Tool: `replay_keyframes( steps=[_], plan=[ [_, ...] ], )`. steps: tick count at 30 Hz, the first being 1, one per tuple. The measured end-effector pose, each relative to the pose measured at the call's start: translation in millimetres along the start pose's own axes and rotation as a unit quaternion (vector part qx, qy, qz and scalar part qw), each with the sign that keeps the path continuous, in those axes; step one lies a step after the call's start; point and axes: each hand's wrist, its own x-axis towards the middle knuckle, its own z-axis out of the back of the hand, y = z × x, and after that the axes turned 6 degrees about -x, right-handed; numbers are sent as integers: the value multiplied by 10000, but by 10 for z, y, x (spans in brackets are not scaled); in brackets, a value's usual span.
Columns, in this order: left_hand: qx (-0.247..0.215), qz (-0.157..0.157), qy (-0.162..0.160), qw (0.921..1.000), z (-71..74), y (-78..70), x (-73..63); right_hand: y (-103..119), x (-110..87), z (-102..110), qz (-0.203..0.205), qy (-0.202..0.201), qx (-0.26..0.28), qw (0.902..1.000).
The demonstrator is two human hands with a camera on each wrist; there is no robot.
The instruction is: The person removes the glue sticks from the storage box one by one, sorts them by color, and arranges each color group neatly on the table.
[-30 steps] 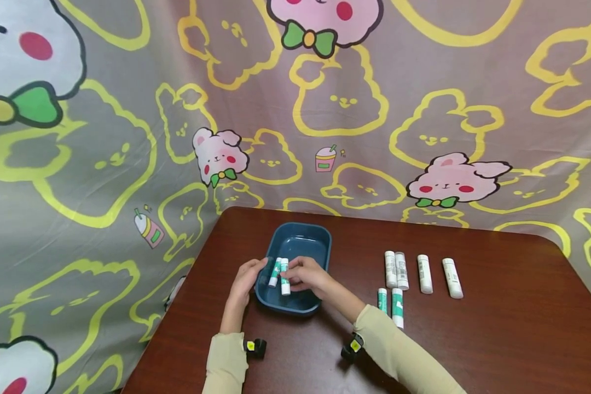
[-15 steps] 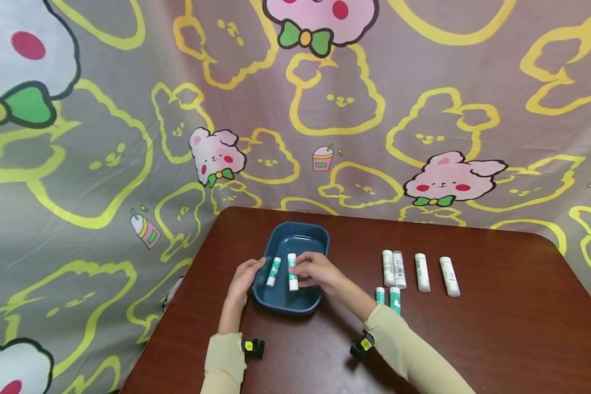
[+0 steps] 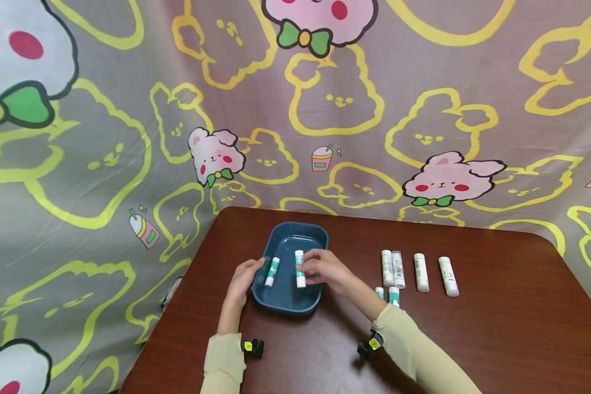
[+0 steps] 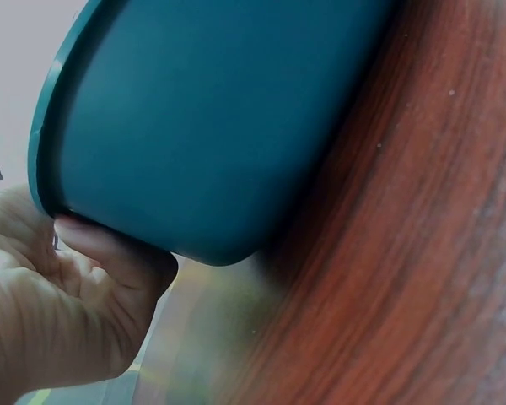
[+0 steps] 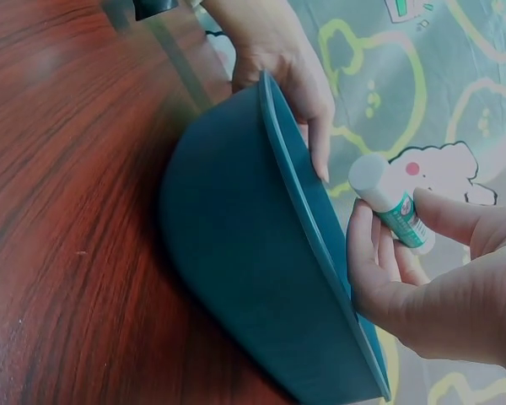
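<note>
A glue stick [image 3: 300, 259] with a white cap and green label is pinched upright between the thumb and fingers of my right hand [image 3: 328, 270], over the right side of a blue plastic bin [image 3: 288, 301]. The right wrist view shows the glue stick [image 5: 407, 221] just above the rim. My left hand [image 3: 242, 282] grips the bin's left rim; in the left wrist view its thumb presses the outer wall [image 4: 194, 126], with the other fingers partly hidden. Another green-labelled glue stick [image 3: 272, 272] lies inside the bin, near the left hand.
On the brown table [image 3: 512, 328], several white sticks stand or lie in a row at right, including a leftmost one [image 3: 386, 268] and a rightmost one [image 3: 448, 276]. Closer in, two green-labelled glue sticks [image 3: 394, 296] are partly hidden by the right sleeve [image 3: 404, 334]. Patterned cloth [image 3: 354, 148] hangs behind.
My right hand has moved right and slightly away with the pinched glue stick, parting it from the one in the bin. The left hand keeps its place on the rim.
</note>
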Motion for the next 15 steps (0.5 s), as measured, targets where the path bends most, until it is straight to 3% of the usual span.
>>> replay_keyframes(
  steps=[15],
  plan=[
    [-107,61,24,9999,19,33,46,9,-57,71,55,-110,50,9999]
  ],
)
